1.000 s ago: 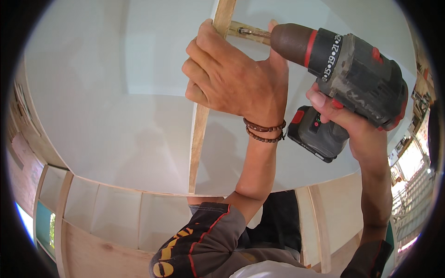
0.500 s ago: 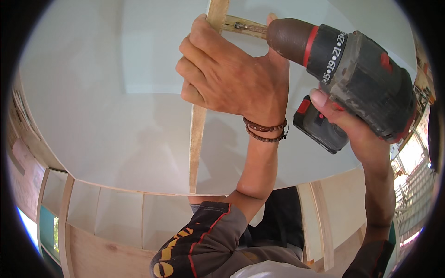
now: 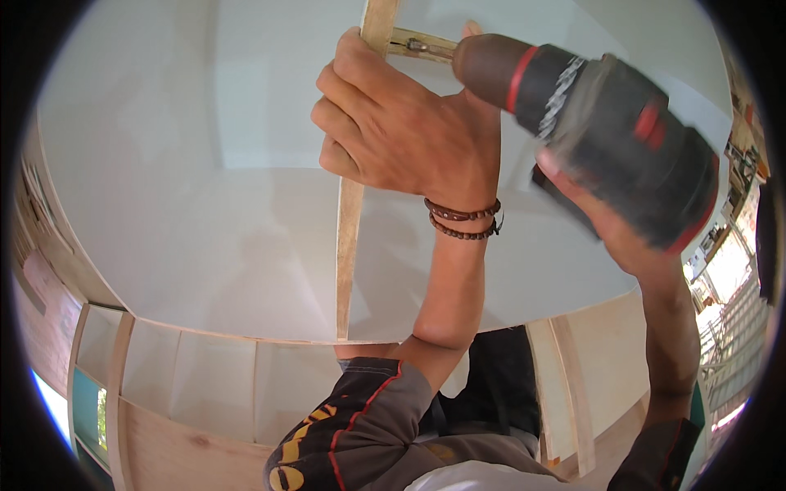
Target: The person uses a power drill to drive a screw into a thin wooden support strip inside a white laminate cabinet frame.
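My left hand (image 3: 401, 131) is closed around the raw wooden edge of a thin upright panel (image 3: 348, 262). Its thumb reaches behind a short wooden piece (image 3: 422, 45) that butts against that edge. In my right hand (image 3: 606, 217) is a black and red cordless drill (image 3: 622, 139), blurred by motion. The drill's brown nose points left along the short piece, and a screw or bit (image 3: 416, 46) shows between nose and panel. Where the screw's tip ends cannot be made out.
Pale white boards (image 3: 270, 245) surround the upright panel, ending in a curved near edge. Below are open wooden compartments (image 3: 213, 372) at left and a wooden upright (image 3: 571, 385) at right. Clutter (image 3: 741, 155) stands at the far right rim.
The drill and my right hand have shifted left, bringing the nose closer to the panel's edge. My left hand keeps its grip, its wrist shifting slightly left.
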The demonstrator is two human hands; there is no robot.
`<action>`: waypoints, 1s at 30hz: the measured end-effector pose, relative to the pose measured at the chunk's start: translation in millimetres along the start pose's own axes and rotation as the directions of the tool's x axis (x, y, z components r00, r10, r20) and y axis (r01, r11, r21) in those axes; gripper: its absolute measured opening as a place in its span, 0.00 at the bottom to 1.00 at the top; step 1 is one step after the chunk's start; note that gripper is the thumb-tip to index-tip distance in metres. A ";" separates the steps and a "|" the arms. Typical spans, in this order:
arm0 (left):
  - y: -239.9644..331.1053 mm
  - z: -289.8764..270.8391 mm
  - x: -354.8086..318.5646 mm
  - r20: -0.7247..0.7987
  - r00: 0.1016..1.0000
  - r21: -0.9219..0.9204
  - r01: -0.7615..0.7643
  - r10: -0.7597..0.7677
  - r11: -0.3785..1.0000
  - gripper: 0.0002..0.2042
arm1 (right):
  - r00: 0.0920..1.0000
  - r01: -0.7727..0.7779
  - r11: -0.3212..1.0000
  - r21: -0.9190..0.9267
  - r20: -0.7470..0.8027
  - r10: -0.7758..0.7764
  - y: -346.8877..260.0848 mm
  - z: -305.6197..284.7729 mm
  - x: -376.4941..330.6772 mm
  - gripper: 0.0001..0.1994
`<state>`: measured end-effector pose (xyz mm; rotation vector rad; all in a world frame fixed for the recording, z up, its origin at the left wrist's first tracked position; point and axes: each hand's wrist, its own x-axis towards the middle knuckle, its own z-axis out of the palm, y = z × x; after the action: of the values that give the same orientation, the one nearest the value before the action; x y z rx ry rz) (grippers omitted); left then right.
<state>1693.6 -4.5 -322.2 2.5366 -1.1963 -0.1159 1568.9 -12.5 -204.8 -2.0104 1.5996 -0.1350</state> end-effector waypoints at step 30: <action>-150.4 69.4 12.5 0.292 0.719 -0.382 -0.517 0.631 0.766 0.36 | 0.814 -0.534 0.613 0.582 0.160 0.558 51.9 94.8 -106.9 0.10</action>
<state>1797.4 56.7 -436.4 1.8265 -1.9354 -0.6341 1532.7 113.6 -281.5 -0.9736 1.8260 -0.3967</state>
